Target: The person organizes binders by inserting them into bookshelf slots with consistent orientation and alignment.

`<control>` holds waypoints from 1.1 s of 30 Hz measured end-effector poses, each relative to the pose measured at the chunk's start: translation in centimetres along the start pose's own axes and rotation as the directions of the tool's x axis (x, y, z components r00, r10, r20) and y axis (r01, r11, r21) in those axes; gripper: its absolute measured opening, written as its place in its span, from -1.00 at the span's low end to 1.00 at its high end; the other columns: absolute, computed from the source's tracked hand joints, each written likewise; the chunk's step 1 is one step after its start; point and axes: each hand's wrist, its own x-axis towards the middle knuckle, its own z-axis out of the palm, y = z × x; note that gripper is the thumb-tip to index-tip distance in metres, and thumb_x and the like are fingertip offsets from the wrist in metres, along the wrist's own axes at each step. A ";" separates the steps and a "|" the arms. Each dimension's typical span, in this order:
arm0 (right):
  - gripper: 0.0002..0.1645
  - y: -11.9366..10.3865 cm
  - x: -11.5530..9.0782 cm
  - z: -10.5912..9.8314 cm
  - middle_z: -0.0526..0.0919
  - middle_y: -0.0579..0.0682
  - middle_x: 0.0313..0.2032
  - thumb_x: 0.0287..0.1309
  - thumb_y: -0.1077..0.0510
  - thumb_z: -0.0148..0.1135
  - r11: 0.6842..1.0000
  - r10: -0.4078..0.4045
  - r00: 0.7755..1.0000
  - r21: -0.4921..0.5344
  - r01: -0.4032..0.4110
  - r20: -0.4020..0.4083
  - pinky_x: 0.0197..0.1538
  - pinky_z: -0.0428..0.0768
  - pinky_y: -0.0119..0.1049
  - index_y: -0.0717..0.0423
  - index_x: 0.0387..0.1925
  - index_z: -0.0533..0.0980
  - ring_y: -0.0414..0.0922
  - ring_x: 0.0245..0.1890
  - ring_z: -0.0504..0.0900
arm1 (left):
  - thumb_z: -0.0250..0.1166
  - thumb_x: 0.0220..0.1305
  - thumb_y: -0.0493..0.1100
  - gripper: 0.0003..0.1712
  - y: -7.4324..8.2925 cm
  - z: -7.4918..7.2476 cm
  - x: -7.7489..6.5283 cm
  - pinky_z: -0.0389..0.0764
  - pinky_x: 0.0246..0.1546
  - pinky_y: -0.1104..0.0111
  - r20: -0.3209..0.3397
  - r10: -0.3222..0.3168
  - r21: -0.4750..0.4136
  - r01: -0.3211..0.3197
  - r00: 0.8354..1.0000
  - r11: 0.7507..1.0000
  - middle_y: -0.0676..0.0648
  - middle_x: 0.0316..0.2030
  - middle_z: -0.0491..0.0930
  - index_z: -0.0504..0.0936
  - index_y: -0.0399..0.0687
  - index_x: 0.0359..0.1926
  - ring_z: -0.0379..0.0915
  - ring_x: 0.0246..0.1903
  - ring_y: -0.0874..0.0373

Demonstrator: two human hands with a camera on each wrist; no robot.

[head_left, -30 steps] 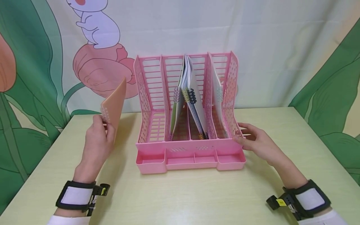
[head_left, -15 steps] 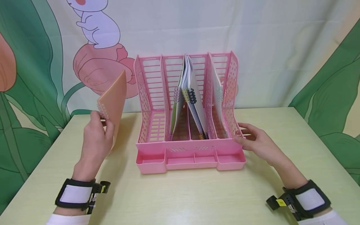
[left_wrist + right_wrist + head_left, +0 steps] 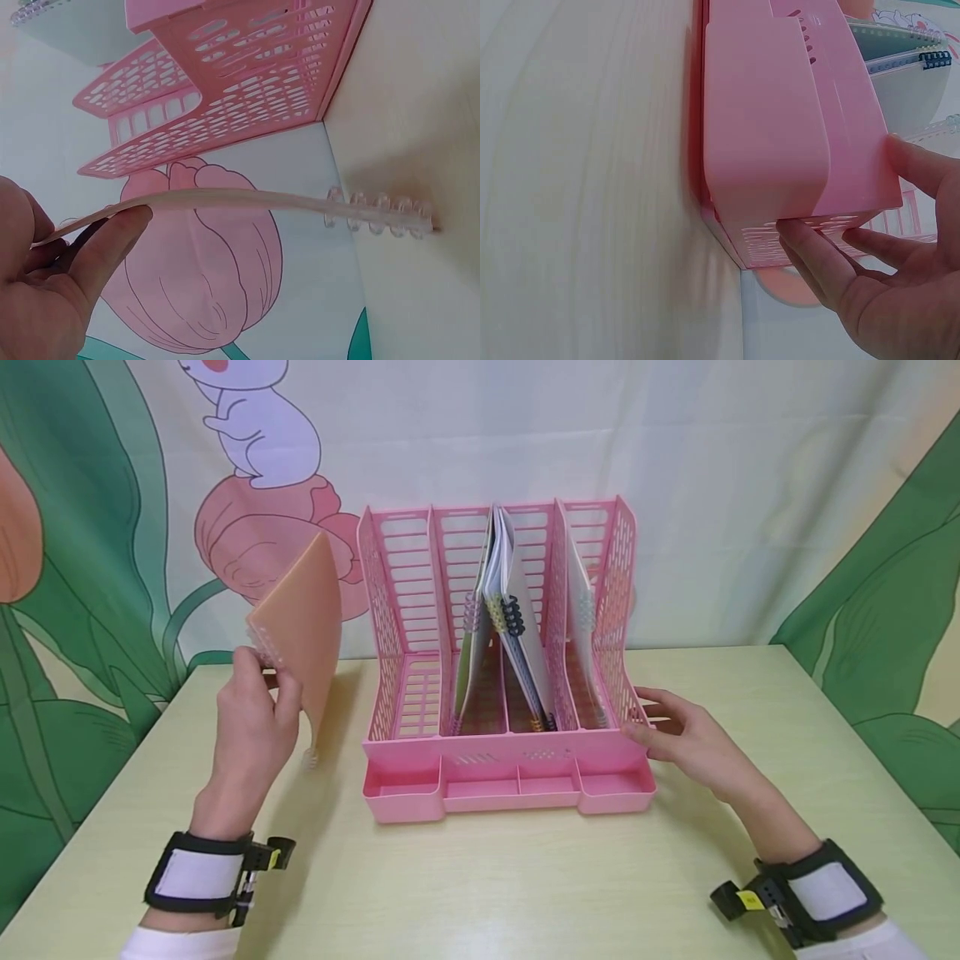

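Observation:
My left hand (image 3: pixel 255 727) pinches a thin peach-orange spiral notebook (image 3: pixel 307 618) by its coil-bound edge, left of the rack. The notebook stands upright and bows, and its lower coil end hangs just over or on the table; I cannot tell which. In the left wrist view, the thumb and fingers squeeze one end of the bent notebook (image 3: pixel 225 198). My right hand (image 3: pixel 690 739) holds the right front corner of a pink file rack (image 3: pixel 510 747). The right wrist view has its thumb at the rack's front edge and its fingers against the perforated side wall (image 3: pixel 780 244).
Several spiral notebooks (image 3: pixel 498 585) lean in the rack's middle slots. A pale notebook (image 3: pixel 581 618) stands in the right slot. The leftmost slot (image 3: pixel 416 693) shows its bare grid floor. A row of shallow trays (image 3: pixel 480 789) runs along the front. A printed curtain (image 3: pixel 712 510) hangs behind the table (image 3: pixel 525 885).
The orange notebook has turned so more of its face shows, its top edge rising and its lower end swinging right. My left hand has shifted slightly left. The right hand and rack have stayed put.

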 end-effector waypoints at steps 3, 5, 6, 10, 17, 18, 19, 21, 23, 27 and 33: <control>-0.06 0.0 0.0 0.0 0.37 0.33 0.36 0.38 -0.11 0.32 1.000 0.000 1.000 0.001 0.000 0.000 0.08 0.67 0.01 0.17 0.57 0.14 0.29 0.25 0.49 | -0.02 0.58 -0.17 -0.70 0.1 -0.1 0.0 0.71 -0.22 -0.14 -0.015 0.011 0.002 -0.011 1.000 1.000 -0.42 0.10 0.53 0.30 -0.40 0.04 0.59 -0.03 -0.30; -0.06 0.0 0.0 0.0 0.37 0.33 0.36 0.38 -0.11 0.31 1.000 0.000 1.000 0.001 0.000 0.001 0.08 0.67 0.01 0.17 0.57 0.13 0.29 0.25 0.49 | -0.02 0.58 -0.17 -0.69 0.2 -0.1 0.0 0.71 -0.23 -0.14 -0.017 0.011 0.001 -0.011 1.000 1.000 -0.41 0.09 0.53 0.30 -0.40 0.04 0.60 -0.03 -0.30; -0.06 0.0 0.0 0.0 0.37 0.33 0.36 0.38 -0.11 0.32 1.000 0.000 1.000 0.002 0.000 0.001 0.08 0.67 0.01 0.17 0.57 0.13 0.29 0.25 0.49 | -0.03 0.58 -0.16 -0.69 0.2 -0.1 0.0 0.71 -0.24 -0.14 -0.016 0.007 0.000 -0.007 1.000 1.000 -0.41 0.09 0.53 0.30 -0.40 0.05 0.59 -0.03 -0.30; -0.06 0.0 0.0 0.0 0.36 0.33 0.36 0.38 -0.11 0.32 1.000 0.000 1.000 0.006 0.000 0.003 0.08 0.67 0.01 0.17 0.57 0.13 0.29 0.25 0.48 | -0.06 0.58 -0.14 -0.66 0.2 -0.2 0.0 0.72 -0.27 -0.13 -0.008 -0.018 -0.015 0.018 1.000 1.000 -0.39 0.09 0.52 0.28 -0.40 0.09 0.59 -0.01 -0.28; -0.06 0.0 -0.1 -0.1 0.36 0.33 0.36 0.39 -0.10 0.30 1.000 0.000 1.000 0.008 0.000 0.006 0.09 0.67 0.01 0.17 0.58 0.12 0.28 0.25 0.48 | -0.04 0.56 -0.14 -0.67 0.1 -0.7 0.0 0.56 -0.40 0.63 -0.054 -0.033 -0.001 0.033 0.998 0.999 -0.34 -0.03 0.56 0.30 -0.38 0.07 0.64 -0.09 -0.22; -0.06 0.0 -0.1 -0.1 0.36 0.33 0.36 0.39 -0.10 0.30 1.000 0.000 1.000 0.009 0.000 0.006 0.09 0.67 0.02 0.17 0.58 0.11 0.28 0.25 0.48 | -0.03 0.55 -0.14 -0.67 0.0 -0.8 -0.1 0.45 -0.43 0.72 -0.062 -0.036 0.001 0.036 0.997 0.999 -0.35 -0.04 0.56 0.30 -0.38 0.06 0.63 -0.10 -0.22; -0.05 0.0 -0.1 -0.1 0.36 0.33 0.36 0.39 -0.11 0.30 1.000 0.000 1.000 0.009 0.000 0.006 0.10 0.67 0.02 0.17 0.58 0.11 0.28 0.25 0.48 | -0.03 0.54 -0.14 -0.67 -0.1 -0.9 -0.1 0.35 -0.45 0.78 -0.069 -0.041 0.003 0.042 0.997 0.999 -0.35 -0.05 0.56 0.30 -0.38 0.05 0.63 -0.10 -0.23; -0.05 0.0 -0.1 -0.1 0.35 0.33 0.36 0.39 -0.11 0.30 1.000 0.000 1.000 0.006 0.000 0.005 0.09 0.67 0.02 0.17 0.58 0.11 0.27 0.25 0.48 | -0.01 0.53 -0.13 -0.67 -0.1 -1.0 -0.1 0.32 -0.47 0.79 -0.078 -0.057 0.010 0.058 0.995 0.998 -0.35 -0.07 0.56 0.30 -0.38 0.05 0.63 -0.11 -0.22; -0.05 0.0 -0.1 -0.1 0.36 0.33 0.36 0.39 -0.11 0.30 1.000 -0.002 1.000 0.005 0.002 0.004 0.09 0.67 0.03 0.17 0.58 0.11 0.27 0.25 0.48 | 0.01 0.51 -0.13 -0.66 -0.3 -1.2 -0.1 0.32 -0.49 0.78 -0.083 -0.077 0.017 0.079 0.994 0.997 -0.33 -0.07 0.57 0.30 -0.37 0.06 0.62 -0.11 -0.21; -0.06 0.0 -0.1 0.0 0.37 0.34 0.35 0.39 -0.10 0.30 1.000 -0.008 1.000 0.007 0.008 0.007 0.09 0.67 0.04 0.17 0.57 0.12 0.27 0.24 0.50 | 0.07 0.46 -0.16 -0.66 -0.5 -1.5 -0.2 0.31 -0.49 0.75 -0.103 -0.093 0.037 0.098 0.990 0.995 -0.32 -0.08 0.58 0.31 -0.36 0.05 0.63 -0.12 -0.20; -0.06 0.1 0.0 0.0 0.37 0.34 0.35 0.39 -0.10 0.31 1.000 -0.009 1.000 0.010 0.009 0.008 0.09 0.67 0.02 0.17 0.57 0.13 0.27 0.24 0.50 | 0.15 0.38 -0.19 -0.65 -0.7 -1.8 -0.4 0.30 -0.54 0.69 -0.153 -0.098 0.073 0.110 0.983 0.991 -0.31 -0.14 0.58 0.34 -0.36 0.03 0.62 -0.26 -0.18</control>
